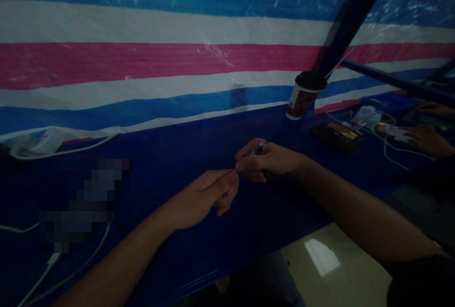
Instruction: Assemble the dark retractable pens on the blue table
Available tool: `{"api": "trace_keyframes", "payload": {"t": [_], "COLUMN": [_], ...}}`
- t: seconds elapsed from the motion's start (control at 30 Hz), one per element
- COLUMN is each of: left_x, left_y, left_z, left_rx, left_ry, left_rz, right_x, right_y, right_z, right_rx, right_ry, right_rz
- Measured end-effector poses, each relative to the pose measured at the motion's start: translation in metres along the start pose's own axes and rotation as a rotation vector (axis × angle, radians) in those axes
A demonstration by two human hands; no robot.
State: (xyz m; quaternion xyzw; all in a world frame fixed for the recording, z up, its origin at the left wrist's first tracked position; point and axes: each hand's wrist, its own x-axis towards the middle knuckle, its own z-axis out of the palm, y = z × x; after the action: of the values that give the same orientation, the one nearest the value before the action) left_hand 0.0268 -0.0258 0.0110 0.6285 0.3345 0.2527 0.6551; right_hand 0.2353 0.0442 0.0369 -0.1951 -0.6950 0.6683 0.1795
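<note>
My right hand (273, 160) grips a pen (261, 147), its clear upper end showing above the fingers. Just to the left, my left hand (206, 195) is closed, with thumb and fingers pressed together in a pinch. The fingertips of both hands meet or nearly meet over the dark blue tabletop (199, 141). Whatever the left fingers pinch, if anything, is too small and dark to make out. The pen's tip is hidden by the hands.
A lidded paper cup (303, 101) stands at the back. To its right lie a dark pouch-like object (337, 136) and white cables (386, 143), near another person's hand (428, 139). At left are a blurred-out device (85, 203) with a cable and a plastic bag (39, 141).
</note>
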Motion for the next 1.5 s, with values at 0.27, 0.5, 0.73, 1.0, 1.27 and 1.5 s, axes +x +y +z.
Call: {"api": "trace_keyframes", "payload": {"t": [0.27,0.5,0.73,1.0,1.27,1.5], "left_x": [-0.002,0.000,0.003,0.004,0.007,0.006], "left_y": [0.000,0.003,-0.004,-0.008,-0.008,-0.011], "left_z": [-0.010,-0.013,-0.029,-0.037,-0.036,-0.038], "left_rx": [0.491,0.769,0.937,1.205,1.226,1.179], "left_ry": [0.231,0.345,0.424,0.459,0.458,0.463], "left_rz": [0.016,0.044,0.237,0.188,0.184,0.179], "right_x": [0.006,0.007,0.006,0.005,0.003,0.002], "right_y": [0.006,0.006,0.006,0.010,0.007,0.009], "right_z": [-0.005,-0.008,-0.019,-0.024,-0.023,-0.027], "right_rx": [-0.126,-0.220,-0.273,-0.532,-0.660,-0.620], "right_ry": [0.206,0.394,0.381,0.383,0.376,0.379], "right_rz": [-0.035,0.020,-0.025,-0.067,-0.053,0.078]}}
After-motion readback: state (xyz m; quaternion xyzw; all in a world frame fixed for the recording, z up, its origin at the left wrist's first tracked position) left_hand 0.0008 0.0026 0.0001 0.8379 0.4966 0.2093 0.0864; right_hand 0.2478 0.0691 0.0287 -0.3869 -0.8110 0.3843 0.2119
